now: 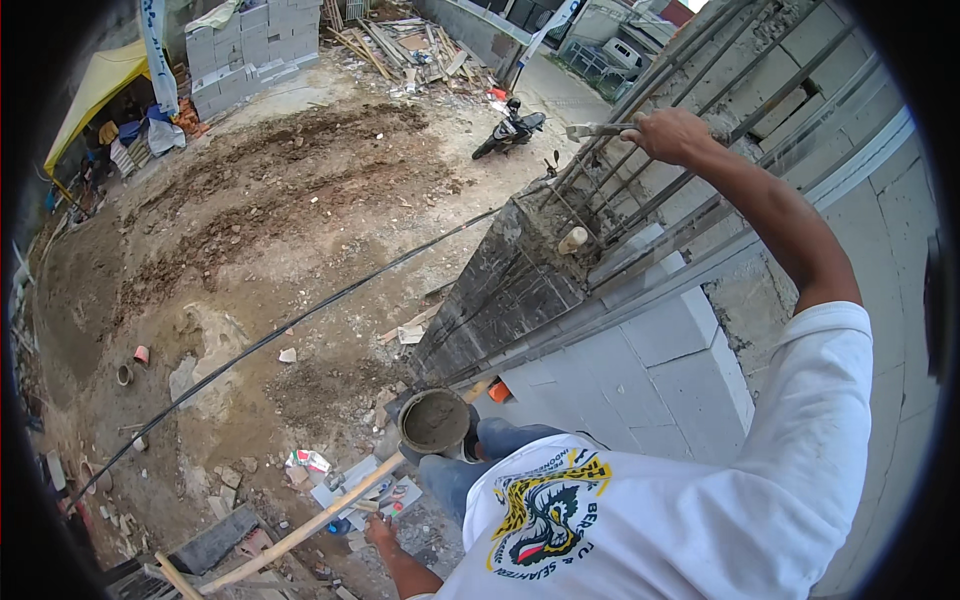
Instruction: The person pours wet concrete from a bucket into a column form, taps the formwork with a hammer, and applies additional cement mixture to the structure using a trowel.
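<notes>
The right hand (pixel 668 136) is curled tightly around a grey metal hand tool (pixel 598 130), held out over long grey-brown steel reinforcing bars (pixel 790 84); a slack grip could drop it, and the bars could scrape the forearm (pixel 785 235). The left hand (pixel 381 534) is low, near a pale wooden pole (pixel 310 521); I cannot tell whether it grips anything. Beside the blue-jeaned knee (pixel 445 482), a round bucket (pixel 408 444) of wet grey mortar (pixel 435 418) could tip if the leg knocks it.

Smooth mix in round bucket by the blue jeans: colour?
Grey smooth mix; shows best in the head view.
</notes>
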The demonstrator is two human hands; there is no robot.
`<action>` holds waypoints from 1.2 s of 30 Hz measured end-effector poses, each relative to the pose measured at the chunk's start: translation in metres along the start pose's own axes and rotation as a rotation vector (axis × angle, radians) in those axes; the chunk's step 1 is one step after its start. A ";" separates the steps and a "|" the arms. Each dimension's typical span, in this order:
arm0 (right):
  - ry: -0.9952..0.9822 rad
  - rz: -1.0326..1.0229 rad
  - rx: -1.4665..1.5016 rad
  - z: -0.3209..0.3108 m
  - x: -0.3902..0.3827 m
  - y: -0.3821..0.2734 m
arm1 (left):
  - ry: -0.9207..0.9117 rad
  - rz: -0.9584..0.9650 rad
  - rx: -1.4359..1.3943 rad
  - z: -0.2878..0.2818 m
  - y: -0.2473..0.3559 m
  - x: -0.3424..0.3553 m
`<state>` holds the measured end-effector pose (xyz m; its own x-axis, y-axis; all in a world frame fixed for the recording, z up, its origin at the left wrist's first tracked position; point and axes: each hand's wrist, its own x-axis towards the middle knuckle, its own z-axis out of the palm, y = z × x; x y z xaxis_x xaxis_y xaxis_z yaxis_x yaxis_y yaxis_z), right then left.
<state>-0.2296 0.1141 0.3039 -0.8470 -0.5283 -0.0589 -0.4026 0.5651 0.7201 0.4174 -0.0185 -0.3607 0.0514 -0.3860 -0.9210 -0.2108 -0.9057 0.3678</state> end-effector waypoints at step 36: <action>0.043 -0.050 -0.045 0.012 0.001 -0.004 | -0.117 0.041 0.053 0.022 0.027 0.009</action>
<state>-0.2325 0.1189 0.2926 -0.8104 -0.5821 -0.0663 -0.4266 0.5089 0.7477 0.3904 -0.0422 -0.3619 -0.0715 -0.3967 -0.9151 -0.2618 -0.8779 0.4010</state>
